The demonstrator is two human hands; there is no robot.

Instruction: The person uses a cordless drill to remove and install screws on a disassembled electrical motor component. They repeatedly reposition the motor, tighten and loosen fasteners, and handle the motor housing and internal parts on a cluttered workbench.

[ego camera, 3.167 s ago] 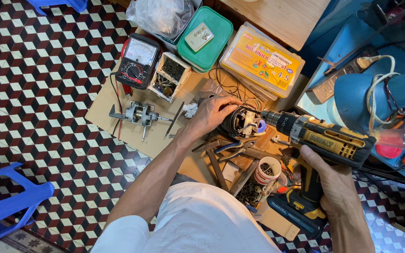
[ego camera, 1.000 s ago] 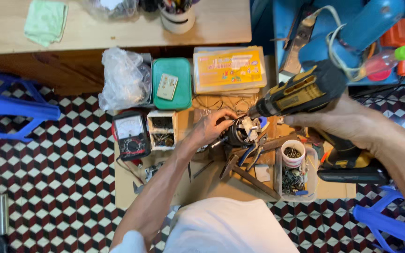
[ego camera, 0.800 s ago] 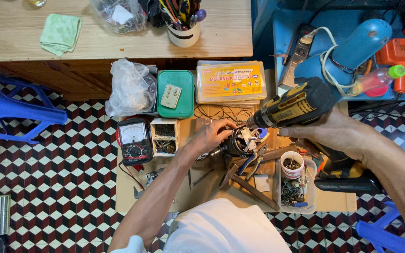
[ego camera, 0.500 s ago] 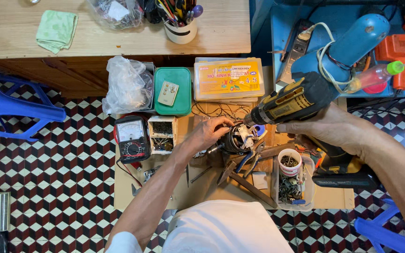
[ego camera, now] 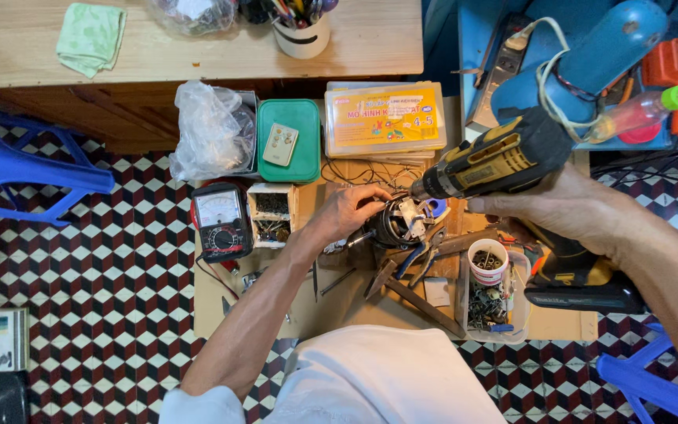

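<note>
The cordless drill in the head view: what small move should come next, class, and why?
Probably a slight lowering of the cordless drill so its tip seats squarely on the small motor. The right hand holds the drill angled at the motor, and the left hand braces the motor on the cardboard.

A small dark motor (ego camera: 396, 222) with copper windings and metal brackets sits upright on the cardboard. The yellow-and-black cordless drill (ego camera: 504, 161) lies tilted above it, its nose pointing down-left at the motor's top.
</note>
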